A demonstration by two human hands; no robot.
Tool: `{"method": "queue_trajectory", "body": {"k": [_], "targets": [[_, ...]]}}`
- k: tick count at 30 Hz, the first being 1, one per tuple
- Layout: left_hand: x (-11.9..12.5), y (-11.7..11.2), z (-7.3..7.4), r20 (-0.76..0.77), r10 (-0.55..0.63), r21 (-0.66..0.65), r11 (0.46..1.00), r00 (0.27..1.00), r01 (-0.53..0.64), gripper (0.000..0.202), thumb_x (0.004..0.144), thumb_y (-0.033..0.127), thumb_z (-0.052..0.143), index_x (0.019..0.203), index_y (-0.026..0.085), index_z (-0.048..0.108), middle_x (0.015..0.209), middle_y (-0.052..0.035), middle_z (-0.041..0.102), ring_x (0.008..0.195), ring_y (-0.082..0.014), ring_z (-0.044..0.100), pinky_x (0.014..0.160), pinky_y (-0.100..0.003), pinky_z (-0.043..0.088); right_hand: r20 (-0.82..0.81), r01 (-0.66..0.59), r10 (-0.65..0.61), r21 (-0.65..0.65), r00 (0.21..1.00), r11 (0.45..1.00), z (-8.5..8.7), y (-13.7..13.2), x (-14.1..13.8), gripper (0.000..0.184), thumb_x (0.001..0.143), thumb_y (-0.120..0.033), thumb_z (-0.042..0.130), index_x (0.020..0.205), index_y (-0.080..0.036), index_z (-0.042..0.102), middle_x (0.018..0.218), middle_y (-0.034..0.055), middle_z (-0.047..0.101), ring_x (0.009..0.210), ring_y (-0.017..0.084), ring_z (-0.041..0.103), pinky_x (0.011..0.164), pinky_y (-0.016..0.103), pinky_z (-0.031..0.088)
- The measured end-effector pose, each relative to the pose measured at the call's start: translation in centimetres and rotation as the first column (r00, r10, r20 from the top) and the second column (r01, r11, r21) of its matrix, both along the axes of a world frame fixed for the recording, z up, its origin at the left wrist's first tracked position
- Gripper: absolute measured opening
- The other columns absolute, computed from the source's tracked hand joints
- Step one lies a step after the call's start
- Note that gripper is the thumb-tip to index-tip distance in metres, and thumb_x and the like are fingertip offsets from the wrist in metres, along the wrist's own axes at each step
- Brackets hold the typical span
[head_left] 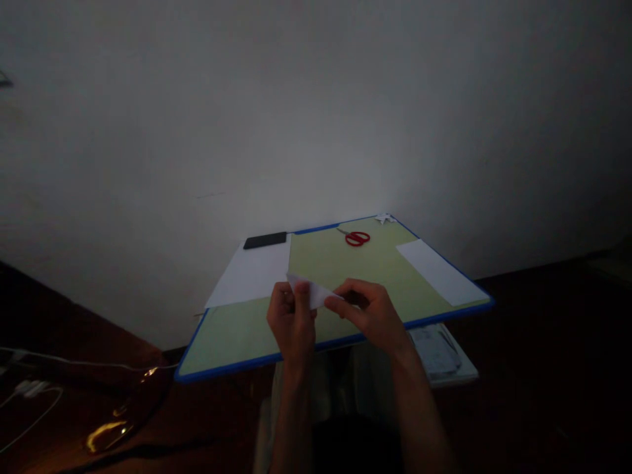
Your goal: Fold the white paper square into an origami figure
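A small piece of folded white paper, pointed at its ends, is held up between both hands above the near part of the table. My left hand is closed on its left end, with the thumb pressed flat on top. At the right tip, my right hand pinches the paper between thumb and forefinger. Beyond the hands, a pair of scissors with red handles lies on the pale green tabletop. The inner fingers of both hands are partly hidden.
A white sheet covers the table's left side, with a dark flat rectangular object on its far edge. Another white sheet lies at right. Paper scraps sit in the far corner. The wall stands behind; a white cable runs at left.
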State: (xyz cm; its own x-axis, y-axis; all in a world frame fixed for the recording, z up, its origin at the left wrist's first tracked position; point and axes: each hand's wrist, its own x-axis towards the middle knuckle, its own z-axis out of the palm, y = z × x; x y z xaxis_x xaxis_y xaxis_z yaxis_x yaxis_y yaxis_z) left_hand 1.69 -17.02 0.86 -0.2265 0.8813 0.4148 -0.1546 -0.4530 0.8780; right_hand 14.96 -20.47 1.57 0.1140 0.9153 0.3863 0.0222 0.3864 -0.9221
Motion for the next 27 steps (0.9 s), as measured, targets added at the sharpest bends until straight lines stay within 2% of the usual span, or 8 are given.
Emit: {"method": "queue_trajectory", "body": {"k": [2, 5, 9, 14, 18, 21, 24, 27], "targets": [[0.0, 0.0, -0.1, 0.021, -0.028, 0.02, 0.999, 0.999, 0.028, 0.049, 0.088, 0.064, 0.073, 0.077, 0.021, 0.052, 0.05, 0.0089, 0.049, 0.039, -0.0058, 0.044, 0.037, -0.013, 0.035, -0.029, -0.007, 0.006, -0.011, 1.0, 1.0, 0.1, 0.0, 0.1, 0.034, 0.081, -0.049, 0.083, 0.07, -0.019, 0.071, 0.06, -0.0018, 0.064, 0.057, 0.013, 0.056, 0.056, 0.027, 0.042], [-0.3, 0.2, -0.4, 0.009, -0.201, 0.02, 0.979, 0.98, 0.201, 0.053, 0.089, 0.069, 0.069, 0.075, 0.02, 0.051, 0.049, 0.009, 0.044, 0.037, -0.0052, 0.038, 0.035, -0.015, 0.029, -0.078, 0.042, -0.041, 0.011, 0.996, 0.999, 0.0, 0.0, 0.2, 0.033, 0.078, -0.046, 0.086, 0.067, -0.019, 0.072, 0.061, -0.001, 0.066, 0.058, 0.013, 0.058, 0.057, 0.027, 0.044], [-0.9, 0.4, -0.8, -0.096, -0.363, -0.04, 0.932, 0.927, 0.361, 0.044, 0.089, 0.056, 0.077, 0.076, 0.017, 0.059, 0.048, 0.0072, 0.047, 0.039, -0.0056, 0.04, 0.038, -0.016, 0.032, -0.153, 0.048, -0.047, 0.002, 0.987, 0.999, -0.1, 0.1, 0.5, 0.028, 0.077, -0.043, 0.087, 0.068, -0.02, 0.074, 0.061, -0.0011, 0.066, 0.058, 0.014, 0.059, 0.057, 0.027, 0.047], [-1.5, 0.4, -0.6, -0.11, -0.345, -0.041, 0.939, 0.932, 0.342, 0.042, 0.091, 0.055, 0.074, 0.079, 0.017, 0.062, 0.046, 0.0073, 0.048, 0.037, -0.0061, 0.04, 0.037, -0.017, 0.03, -0.104, -0.032, 0.03, -0.018, 0.994, 0.999, -0.2, 0.0, 1.0, 0.025, 0.081, -0.044, 0.083, 0.074, -0.02, 0.078, 0.066, -0.0001, 0.068, 0.062, 0.015, 0.062, 0.061, 0.028, 0.05], [-2.0, 0.3, -0.3, -0.148, -0.403, -0.075, 0.915, 0.903, 0.396, 0.045, 0.089, 0.059, 0.074, 0.079, 0.016, 0.063, 0.044, 0.0065, 0.05, 0.034, -0.0069, 0.041, 0.036, -0.018, 0.031, 0.058, 0.081, -0.087, 0.102, 0.994, 0.991, -0.2, -0.2, 1.3, 0.025, 0.086, -0.036, 0.079, 0.068, -0.021, 0.074, 0.066, -0.0008, 0.066, 0.064, 0.015, 0.059, 0.063, 0.028, 0.046], [-2.0, 0.2, -0.2, -0.107, -0.43, -0.07, 0.903, 0.896, 0.425, 0.046, 0.089, 0.059, 0.074, 0.077, 0.016, 0.063, 0.046, 0.0034, 0.057, 0.034, -0.0084, 0.045, 0.036, -0.019, 0.035, 0.1, 0.153, -0.172, 0.172, 0.98, 0.973, -0.3, -0.2, 1.3, 0.027, 0.09, -0.034, 0.075, 0.068, -0.021, 0.07, 0.065, -0.0017, 0.063, 0.064, 0.015, 0.056, 0.062, 0.028, 0.042], [-1.8, 0.2, -0.2, -0.035, -0.383, -0.022, 0.924, 0.923, 0.383, 0.044, 0.093, 0.056, 0.07, 0.077, 0.016, 0.063, 0.058, -0.0016, 0.068, 0.037, -0.0102, 0.052, 0.038, -0.021, 0.041, 0.082, 0.189, -0.205, 0.169, 0.975, 0.967, -0.4, -0.1, 1.1, 0.029, 0.092, -0.037, 0.073, 0.069, -0.02, 0.069, 0.065, -0.0017, 0.062, 0.064, 0.015, 0.055, 0.061, 0.028, 0.041], [-2.0, 0.3, -0.2, -0.058, -0.316, -0.015, 0.949, 0.947, 0.316, 0.042, 0.094, 0.053, 0.07, 0.075, 0.016, 0.064, 0.06, -0.002, 0.069, 0.04, -0.0103, 0.054, 0.041, -0.021, 0.044, 0.076, 0.127, -0.136, 0.114, 0.988, 0.985, -0.6, 0.0, 1.3, 0.032, 0.091, -0.042, 0.074, 0.068, -0.02, 0.069, 0.064, -0.0009, 0.063, 0.063, 0.015, 0.057, 0.061, 0.028, 0.043]]}}
